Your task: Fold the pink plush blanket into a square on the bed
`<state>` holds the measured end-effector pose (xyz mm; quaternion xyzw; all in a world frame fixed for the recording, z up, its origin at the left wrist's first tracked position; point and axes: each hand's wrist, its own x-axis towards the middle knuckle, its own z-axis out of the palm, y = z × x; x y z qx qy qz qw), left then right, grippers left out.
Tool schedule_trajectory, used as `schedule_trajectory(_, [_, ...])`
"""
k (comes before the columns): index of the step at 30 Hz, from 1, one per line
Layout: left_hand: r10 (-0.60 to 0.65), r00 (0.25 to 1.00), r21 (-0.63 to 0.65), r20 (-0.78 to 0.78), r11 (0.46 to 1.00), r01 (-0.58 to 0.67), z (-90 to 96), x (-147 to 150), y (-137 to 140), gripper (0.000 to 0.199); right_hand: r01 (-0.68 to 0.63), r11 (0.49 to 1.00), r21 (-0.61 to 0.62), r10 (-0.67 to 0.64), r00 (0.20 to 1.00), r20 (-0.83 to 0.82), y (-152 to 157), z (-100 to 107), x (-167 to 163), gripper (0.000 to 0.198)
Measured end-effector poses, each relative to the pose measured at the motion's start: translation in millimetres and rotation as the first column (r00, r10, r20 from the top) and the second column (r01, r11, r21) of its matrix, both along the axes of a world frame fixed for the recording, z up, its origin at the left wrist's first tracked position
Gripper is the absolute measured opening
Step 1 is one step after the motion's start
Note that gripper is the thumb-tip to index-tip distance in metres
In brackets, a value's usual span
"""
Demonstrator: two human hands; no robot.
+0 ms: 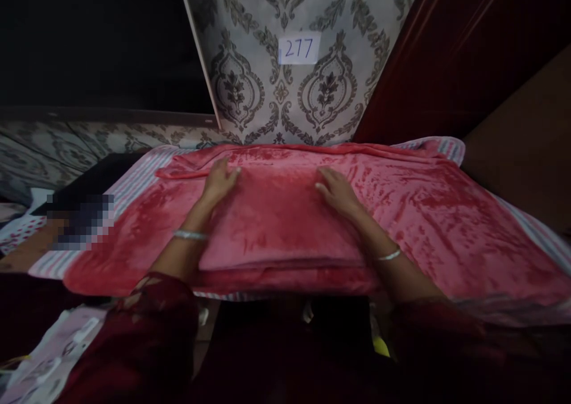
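A folded red plush blanket (281, 213) lies as a flat rectangle directly in front of me. Beneath it, a similar red plush cloth (428, 213) spreads left and right over the surface; I cannot tell whether the two are one piece. My left hand (220, 182) rests at the far left corner of the folded part, thumb and fingers apart. At its far right corner lies my right hand (336, 191), fingers stretched forward and thumb apart. Both palms face down on the fabric, and neither hand grips anything visibly.
Striped cloth (127, 181) shows under the red fabric at its edges. A dark television screen (102, 47) stands at the back left. A paper marked 277 (298, 48) is on the patterned wall (281, 112). Dark red furniture (446, 53) rises at the right.
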<state>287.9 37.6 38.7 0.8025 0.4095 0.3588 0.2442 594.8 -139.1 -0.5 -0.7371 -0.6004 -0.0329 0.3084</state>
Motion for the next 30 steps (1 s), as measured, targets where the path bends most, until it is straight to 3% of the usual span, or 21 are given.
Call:
schedule_trajectory(2, [-0.191,0.949,0.146,-0.250,0.962,0.232,-6.8,-11,-40,0.061,-0.143,0.987,-0.077,0.151,0.982,0.110,-34,-5,-26,0.060])
schedule_trajectory(4, [-0.274,0.837,0.159,-0.474,0.908,0.388,-20.5,-22,-78,0.064,-0.201,0.964,-0.172,0.227,0.962,0.154,-62,-13,-43,0.058])
schedule_trajectory(7, [-0.221,0.761,0.134,-0.610,0.918,0.374,-41.4,-34,-110,0.062,-0.181,0.957,-0.226,0.219,0.963,0.158,-82,-25,-48,0.056])
schedule_trajectory(12, [-0.148,0.770,0.161,-0.621,0.937,0.310,-48.0,-47,-115,0.060,-0.097,0.979,-0.179,0.127,0.978,0.167,-95,-34,-37,0.053])
schedule_trajectory(15, [-0.117,0.801,0.187,-0.587,0.943,0.275,-51.8,-72,-117,0.059,-0.026,0.990,-0.140,0.050,0.983,0.175,-122,-43,-32,0.052])
schedule_trajectory(21, [-0.158,0.866,0.203,-0.475,0.937,0.283,-77.8,-135,-134,0.074,-0.130,0.991,-0.019,0.131,0.986,0.105,-182,-73,-13,0.067])
schedule_trajectory(26, [-0.114,0.904,0.188,-0.412,0.960,0.206,-80.2,-150,-145,0.062,-0.137,0.990,0.020,0.136,0.990,0.030,-193,-79,-2,0.066])
schedule_trajectory(30, [-0.111,0.912,0.174,-0.395,0.966,0.193,-75.7,-152,-146,0.065,-0.121,0.991,0.054,0.119,0.992,0.040,-193,-79,3,0.071])
